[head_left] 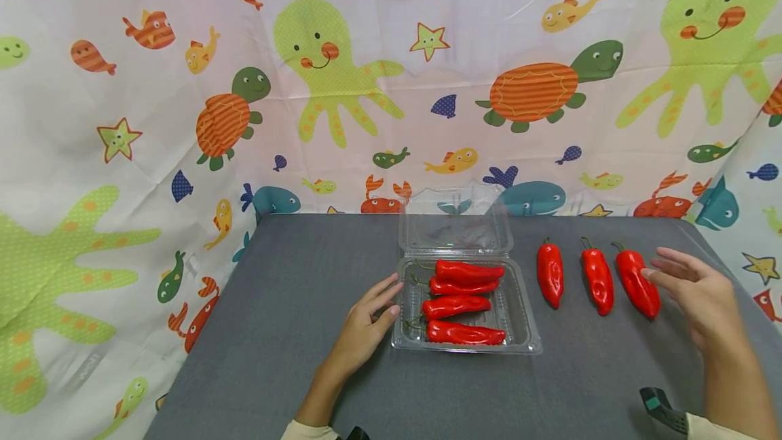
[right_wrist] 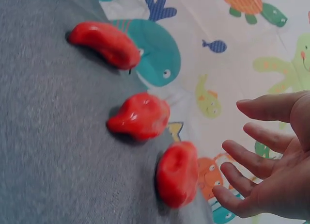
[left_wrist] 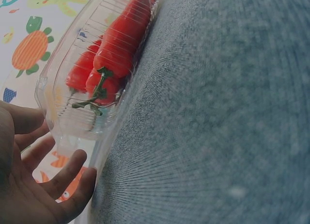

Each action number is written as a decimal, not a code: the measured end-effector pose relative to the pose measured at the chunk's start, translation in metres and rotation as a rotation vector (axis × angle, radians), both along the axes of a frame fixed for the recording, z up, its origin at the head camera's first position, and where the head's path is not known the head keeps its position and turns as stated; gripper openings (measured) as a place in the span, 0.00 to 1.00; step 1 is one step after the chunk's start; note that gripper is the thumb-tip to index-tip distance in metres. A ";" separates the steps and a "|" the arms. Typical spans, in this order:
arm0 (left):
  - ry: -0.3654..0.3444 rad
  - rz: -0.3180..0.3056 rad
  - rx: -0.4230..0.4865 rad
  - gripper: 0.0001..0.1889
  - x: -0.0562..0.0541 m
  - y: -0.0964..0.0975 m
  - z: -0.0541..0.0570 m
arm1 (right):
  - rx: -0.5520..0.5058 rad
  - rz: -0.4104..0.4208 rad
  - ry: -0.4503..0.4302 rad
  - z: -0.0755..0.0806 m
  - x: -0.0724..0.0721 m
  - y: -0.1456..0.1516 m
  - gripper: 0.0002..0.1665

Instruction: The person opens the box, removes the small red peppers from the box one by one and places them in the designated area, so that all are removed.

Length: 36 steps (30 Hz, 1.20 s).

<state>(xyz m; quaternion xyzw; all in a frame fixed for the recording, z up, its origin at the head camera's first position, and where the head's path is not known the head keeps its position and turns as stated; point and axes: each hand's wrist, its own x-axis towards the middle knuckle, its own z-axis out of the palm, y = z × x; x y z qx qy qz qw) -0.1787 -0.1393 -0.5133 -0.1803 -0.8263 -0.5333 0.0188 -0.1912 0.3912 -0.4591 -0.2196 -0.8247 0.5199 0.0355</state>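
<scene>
A clear plastic clamshell container (head_left: 530,323) sits on the table with its lid (head_left: 455,233) folded back. Several red peppers (head_left: 466,333) lie crosswise inside, their green stems to the left. My left hand (head_left: 364,328), fingers relaxed and spread, is at the container's left rim; whether it touches is unclear. Three more red peppers stand in a row to the right: one nearest the container (head_left: 550,273), a middle one (head_left: 597,280) and a rightmost one (head_left: 637,284). Beside that last pepper hovers my right hand (head_left: 702,297), holding nothing; the right wrist view shows its fingers (right_wrist: 247,158) apart from the peppers.
A grey cloth covers the table (head_left: 293,290). Behind and at the sides hangs a curtain (head_left: 379,87) printed with sea animals, meeting the table's back edge near the raised lid. A dark wrist strap (head_left: 662,411) shows by the right sleeve.
</scene>
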 end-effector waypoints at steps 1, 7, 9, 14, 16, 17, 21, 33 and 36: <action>0.002 0.001 0.004 0.24 0.000 0.000 0.000 | 0.005 0.009 0.009 0.002 0.000 -0.002 0.42; 0.028 0.004 0.013 0.23 0.000 0.000 -0.002 | -0.019 0.089 0.070 0.015 0.003 -0.013 0.39; 0.035 0.007 0.004 0.24 0.000 0.000 -0.002 | -0.035 0.117 0.088 0.018 0.004 -0.017 0.38; 0.033 0.009 -0.015 0.24 0.001 0.001 -0.001 | 0.014 0.172 0.141 0.026 0.005 -0.033 0.37; 0.025 0.008 -0.020 0.24 0.001 0.001 0.000 | 0.026 0.193 0.171 0.028 0.006 -0.039 0.36; 0.019 0.007 -0.022 0.24 0.000 0.001 0.000 | 0.033 0.205 0.188 0.030 0.006 -0.042 0.36; 0.019 0.007 -0.019 0.24 0.000 0.000 -0.001 | 0.051 0.242 0.228 0.035 0.006 -0.055 0.36; 0.015 -0.001 -0.012 0.24 -0.001 0.001 -0.001 | 0.059 0.362 0.284 0.040 0.008 -0.082 0.35; 0.011 0.004 -0.013 0.24 0.000 0.001 -0.001 | 0.047 0.383 0.302 0.039 0.007 -0.092 0.34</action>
